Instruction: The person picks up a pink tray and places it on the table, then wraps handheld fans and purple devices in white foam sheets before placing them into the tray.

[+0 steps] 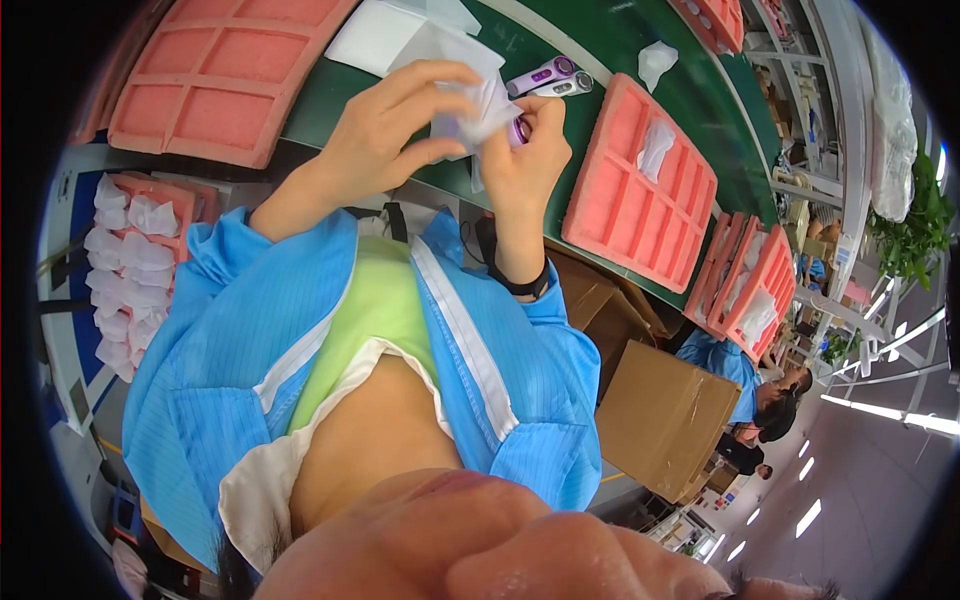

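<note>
My right hand (525, 160) grips a small purple handheld device (519, 130), mostly hidden by my fingers and by a thin white wrapping sheet (480, 105). The fingers of my left hand (390, 125) curl round the other side of that sheet, thumb below and fingertips above. Just beyond my right hand lie a second purple device (543, 76) and a white one (566, 88), side by side on the green table. A stack of white sheets (375, 38) sits behind my left hand.
To the right, a pink compartment tray (640, 185) holds one white wrapped bundle (656, 150). Another pink tray (215, 75) is at the left. More bundles (130, 260) fill a tray at far left. Cardboard boxes (668, 420) stand below the table; a co-worker's blue sleeve (725, 365) shows beyond.
</note>
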A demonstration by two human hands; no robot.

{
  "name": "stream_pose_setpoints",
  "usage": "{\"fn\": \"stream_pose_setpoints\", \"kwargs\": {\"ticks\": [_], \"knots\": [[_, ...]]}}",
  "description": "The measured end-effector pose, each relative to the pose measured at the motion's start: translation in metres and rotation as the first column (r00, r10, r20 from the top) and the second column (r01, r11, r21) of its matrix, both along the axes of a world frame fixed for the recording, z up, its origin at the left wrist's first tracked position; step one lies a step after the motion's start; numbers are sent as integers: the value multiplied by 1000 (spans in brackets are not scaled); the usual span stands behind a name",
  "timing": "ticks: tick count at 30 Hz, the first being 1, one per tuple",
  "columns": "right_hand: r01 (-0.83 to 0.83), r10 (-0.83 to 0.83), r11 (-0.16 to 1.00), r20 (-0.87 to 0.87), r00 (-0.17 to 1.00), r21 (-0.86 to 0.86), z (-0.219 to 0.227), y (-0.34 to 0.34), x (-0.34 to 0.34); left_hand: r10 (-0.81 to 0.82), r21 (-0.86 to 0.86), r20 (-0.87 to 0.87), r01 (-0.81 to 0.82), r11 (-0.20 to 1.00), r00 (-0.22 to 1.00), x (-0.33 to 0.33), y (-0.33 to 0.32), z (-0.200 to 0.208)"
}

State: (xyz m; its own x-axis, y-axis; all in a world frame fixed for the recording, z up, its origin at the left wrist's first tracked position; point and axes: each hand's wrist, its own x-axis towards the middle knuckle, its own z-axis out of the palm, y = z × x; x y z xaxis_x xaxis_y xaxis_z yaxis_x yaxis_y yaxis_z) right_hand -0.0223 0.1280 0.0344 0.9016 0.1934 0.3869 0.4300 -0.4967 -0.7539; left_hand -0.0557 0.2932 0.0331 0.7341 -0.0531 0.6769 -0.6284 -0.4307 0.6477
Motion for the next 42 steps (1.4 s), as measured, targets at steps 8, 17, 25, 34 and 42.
{"fn": "stream_pose_setpoints", "kwargs": {"ticks": [8,17,25,34,42], "knots": [[-246,501,727,-250,829,640,5,-2,-6,-189,-380,-341,49,924,921,-16,2,7],[-253,719,494,-228,656,832,-23,27,-22,116,117,72,-124,985,991,-19,24,-2],[-264,535,764,-349,769,589,-5,43,-30,-276,-828,-242,-49,558,930,-25,28,-13],[-456,516,829,-128,847,323,-12,57,-16,-326,-607,-607,-158,779,724,-56,87,-23],[-344,496,819,-265,827,460,-29,29,-16,-209,-536,-497,-109,837,842,-33,98,-10]]}}
